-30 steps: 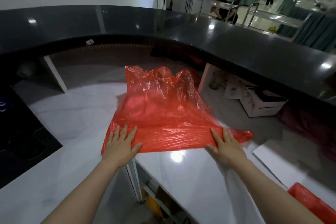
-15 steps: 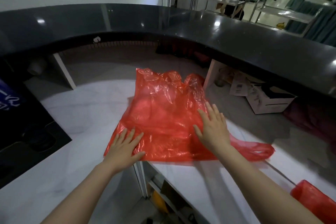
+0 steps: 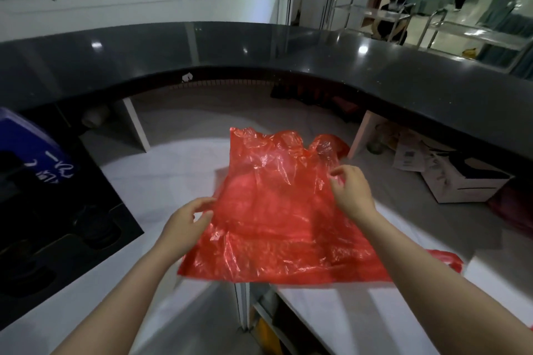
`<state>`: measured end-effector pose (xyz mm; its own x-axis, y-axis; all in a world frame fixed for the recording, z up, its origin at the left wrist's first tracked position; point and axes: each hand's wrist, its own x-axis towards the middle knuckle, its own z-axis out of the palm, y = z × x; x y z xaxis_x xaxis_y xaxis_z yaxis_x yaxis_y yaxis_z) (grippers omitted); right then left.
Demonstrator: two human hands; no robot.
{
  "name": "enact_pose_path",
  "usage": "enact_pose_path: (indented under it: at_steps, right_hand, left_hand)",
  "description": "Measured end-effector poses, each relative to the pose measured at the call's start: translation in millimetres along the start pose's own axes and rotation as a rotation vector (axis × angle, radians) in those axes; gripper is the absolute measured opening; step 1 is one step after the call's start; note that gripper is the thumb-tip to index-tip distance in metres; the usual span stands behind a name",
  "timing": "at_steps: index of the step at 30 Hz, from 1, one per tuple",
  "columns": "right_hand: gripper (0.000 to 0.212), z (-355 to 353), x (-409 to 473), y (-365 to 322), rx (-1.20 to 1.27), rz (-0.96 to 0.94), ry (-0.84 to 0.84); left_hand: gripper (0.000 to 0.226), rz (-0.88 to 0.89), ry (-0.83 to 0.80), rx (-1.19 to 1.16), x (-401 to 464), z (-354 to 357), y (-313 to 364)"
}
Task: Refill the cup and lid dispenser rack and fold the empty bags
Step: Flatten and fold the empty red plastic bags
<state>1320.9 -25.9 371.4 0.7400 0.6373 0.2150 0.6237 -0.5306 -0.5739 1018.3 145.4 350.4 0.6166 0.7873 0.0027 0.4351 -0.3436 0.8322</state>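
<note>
Left hand (image 3: 184,222) pinched red bag (image 3: 277,210) at its left edge; right hand (image 3: 353,192) apparently pinched the right edge. Bag's near edge overhung the white worktop (image 3: 173,164).

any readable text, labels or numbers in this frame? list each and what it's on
White handwritten-style characters on the blue object at far left: too blurred and cut off to read.
Printed sheet on the white box at right: too small to read.
Red bag: no print visible.
Nothing else legible.
</note>
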Motion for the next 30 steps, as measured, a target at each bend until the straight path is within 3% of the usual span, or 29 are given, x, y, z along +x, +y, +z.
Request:
enact_pose_path:
  at_steps: [4,8,10,12,13,14,17,20,24,30]
  right_hand:
    - [0.025,-1,17,5,0.11,0.147,0.024]
    - [0.071,1,20,8,0.119,0.24,-0.156]
    - [0.065,5,12,11,0.093,0.244,-0.221]
    - [0.029,6,3,12,0.156,0.249,-0.279]
    - [0.024,3,1,10,0.168,0.253,-0.302]
    - [0.033,-1,1,9,0.141,0.25,-0.29]
    - [0.046,-19,18,15,0.001,0.247,-0.051]
    - [0.02,-26,40,36,-0.023,0.294,0.058]
    - [0.067,-14,68,65,-0.102,0.343,-0.077]
    - [0.073,10,110,74,-0.01,0.313,-0.195]
  left_hand:
    - [0.026,0.016,0.035,-0.03,32,-11,5]
    - [0.037,0.004,0.018,-0.052,66,-10,11]
    - [0.041,-0.03,-0.031,-0.102,80,-3,14]
    - [0.041,-0.041,-0.021,-0.141,95,5,14]
    - [0.04,-0.043,0.012,-0.15,104,9,15]
    - [0.038,-0.05,0.047,-0.168,113,12,15]
    - [0.033,-0.097,0.088,-0.349,145,19,25]
    - [0.032,-0.105,0.104,-0.451,169,23,39]
    - [0.03,-0.115,0.014,-0.471,186,27,41]
    - [0.033,-0.21,-0.047,-0.609,192,27,37]
